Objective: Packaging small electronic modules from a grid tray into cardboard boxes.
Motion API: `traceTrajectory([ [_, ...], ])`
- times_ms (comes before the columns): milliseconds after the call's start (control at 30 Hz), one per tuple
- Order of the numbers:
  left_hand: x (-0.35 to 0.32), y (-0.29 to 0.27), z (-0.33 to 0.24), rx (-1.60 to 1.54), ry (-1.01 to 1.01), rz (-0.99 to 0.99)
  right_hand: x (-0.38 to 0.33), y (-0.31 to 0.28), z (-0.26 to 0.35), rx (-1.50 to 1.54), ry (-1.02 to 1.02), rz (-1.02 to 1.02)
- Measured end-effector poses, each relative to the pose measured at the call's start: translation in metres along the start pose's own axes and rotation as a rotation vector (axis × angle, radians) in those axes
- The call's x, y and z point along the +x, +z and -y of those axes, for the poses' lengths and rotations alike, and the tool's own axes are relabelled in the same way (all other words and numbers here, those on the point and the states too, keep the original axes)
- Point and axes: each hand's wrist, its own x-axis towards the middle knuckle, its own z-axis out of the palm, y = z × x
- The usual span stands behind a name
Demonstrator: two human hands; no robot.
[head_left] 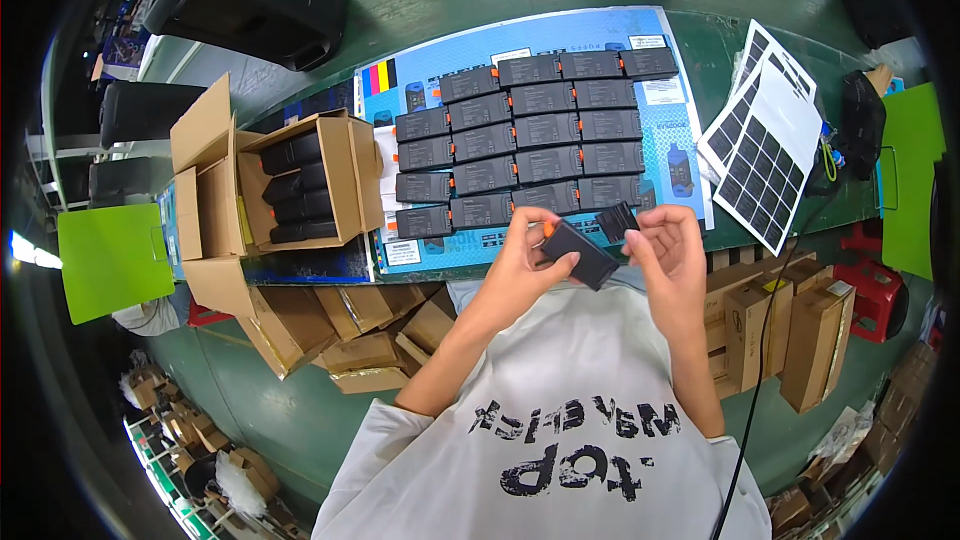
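Near the front edge of the table, my left hand (pixel 520 265) is closed around a black battery pack (pixel 582 256) with a bit of orange at its end. The pack is tilted over the table edge. My right hand (pixel 668 248) is beside it, its thumb and fingers pinched at a small black ridged piece (pixel 616 223), whose exact kind I cannot make out. Just beyond both hands, several like black battery packs (pixel 545 131) with orange tabs lie in staggered rows on a blue printed sheet (pixel 672 175).
Left of the rows, an open cardboard box (pixel 350 180) holds black packs. White sheets with black squares (pixel 765 155) lie at the right, near a dark pouch (pixel 862 112). Cartons (pixel 760 325) stand under the table. A black cable (pixel 765 340) runs along my right side. Large black speaker-like cases (pixel 245 0) stand beyond.
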Motion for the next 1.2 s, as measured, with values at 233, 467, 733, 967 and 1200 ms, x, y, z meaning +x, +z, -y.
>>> traceTrajectory([
  [233,0.001,0.006,0.004,0.003,0.058,0.041,0.007,-0.02,0.034,-0.032,0.28,0.348],
  [467,0.0,0.006,-0.005,-0.001,0.057,0.148,0.023,-0.021,0.044,-0.293,0.231,0.461],
  [733,-0.006,0.006,-0.007,0.103,0.073,0.156,0.024,-0.014,0.052,-0.496,0.198,0.517],
  [967,-0.005,0.005,-0.009,0.169,0.069,0.151,0.025,-0.013,0.05,-0.469,0.172,0.513],
  [1200,-0.005,0.008,-0.006,0.174,0.097,0.126,0.024,-0.011,0.048,-0.489,0.178,0.492],
])
